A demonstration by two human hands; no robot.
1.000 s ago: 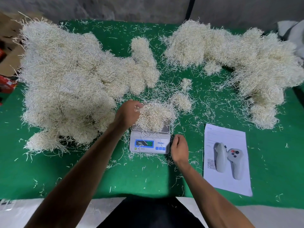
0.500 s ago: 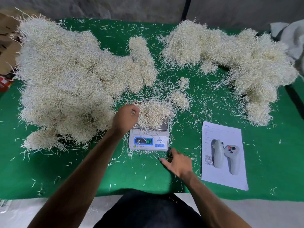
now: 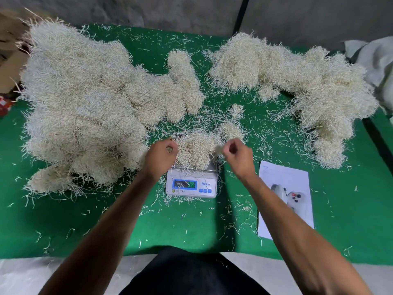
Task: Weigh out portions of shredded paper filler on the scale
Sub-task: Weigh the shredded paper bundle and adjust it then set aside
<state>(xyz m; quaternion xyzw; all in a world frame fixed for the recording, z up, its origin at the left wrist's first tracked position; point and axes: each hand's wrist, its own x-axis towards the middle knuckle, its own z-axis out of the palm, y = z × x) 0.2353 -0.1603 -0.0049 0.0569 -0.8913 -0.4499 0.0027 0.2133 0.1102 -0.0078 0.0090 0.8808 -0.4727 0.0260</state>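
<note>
A small white digital scale [image 3: 191, 185] with a lit display stands on the green table at the centre. A mound of cream shredded paper filler [image 3: 194, 151] sits on its pan. My left hand [image 3: 161, 155] is at the mound's left side, fingers curled round a few shreds. My right hand [image 3: 237, 155] is at the mound's right side, fingers curled and pinching a small tuft of filler. A very large heap of filler [image 3: 85, 107] covers the left of the table. A second long heap of filler [image 3: 297, 81] lies at the back right.
A white paper sheet [image 3: 282, 179] lies right of the scale, with a white game controller [image 3: 292, 198] on it, partly hidden by my right forearm. Two small tufts [image 3: 230, 127] lie behind the scale. Loose shreds litter the green cloth [image 3: 191, 231]. Cardboard [image 3: 10, 60] sits off the left edge.
My right hand has risen from the cloth in front of the scale to the right side of the mound and now pinches filler. My left hand stays at the mound's left side.
</note>
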